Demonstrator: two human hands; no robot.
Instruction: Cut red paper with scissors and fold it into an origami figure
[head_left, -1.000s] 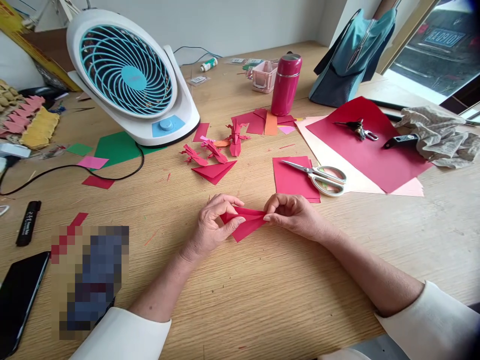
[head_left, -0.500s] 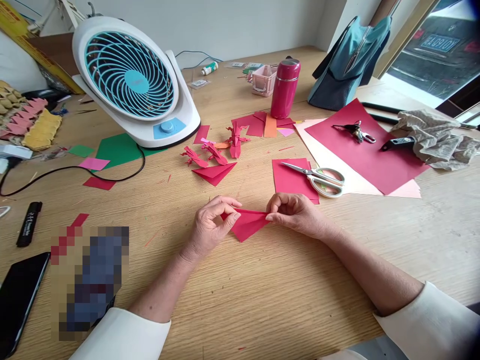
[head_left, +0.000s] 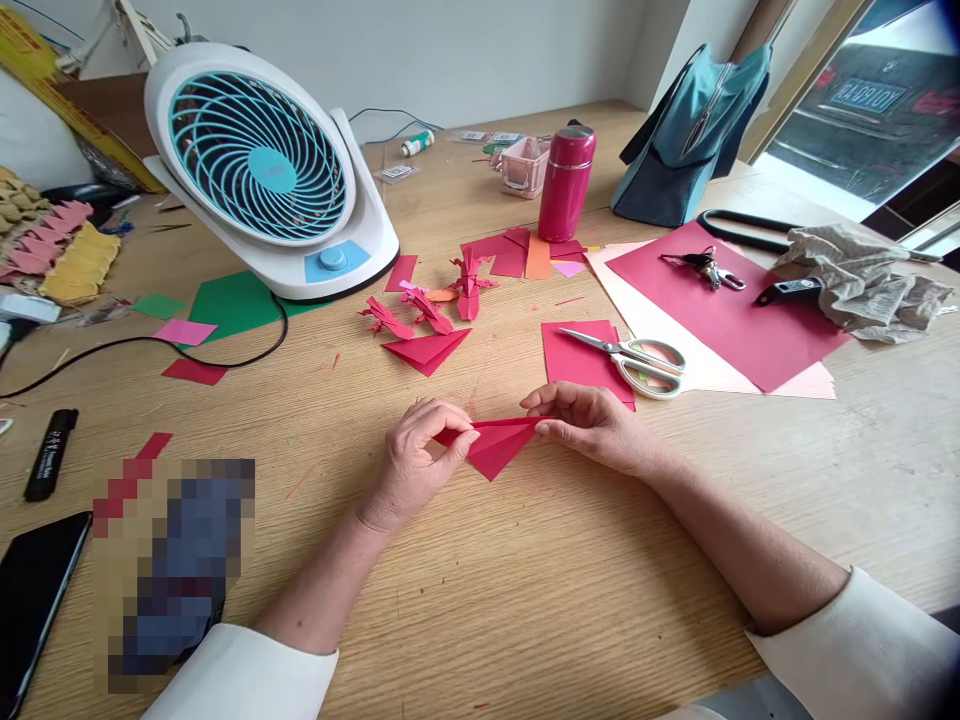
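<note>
Between my hands is a folded piece of red paper (head_left: 495,452), its long edge on top and a point hanging toward me. My left hand (head_left: 429,445) pinches its left end between thumb and fingers. At the other end, my right hand (head_left: 589,425) holds the right corner, thumb in front and fingers curled behind. Just beyond lies another folded red paper triangle (head_left: 429,350), beside several small red folded paper figures (head_left: 431,312). Near my right hand, scissors (head_left: 637,362) rest on a stack of red paper squares (head_left: 570,355).
A white and blue fan (head_left: 270,170) stands at the back left, its black cord curving over the table. Further right are a pink flask (head_left: 568,185), a teal bag (head_left: 686,140), large red sheet (head_left: 750,330) and crumpled paper (head_left: 870,275). A marker (head_left: 51,455) and phone (head_left: 37,600) lie left.
The top fold of the paper lies slightly differently, and its hanging point has shifted a little right. My right fingers have loosened and extended somewhat; the left hand keeps its pinch.
</note>
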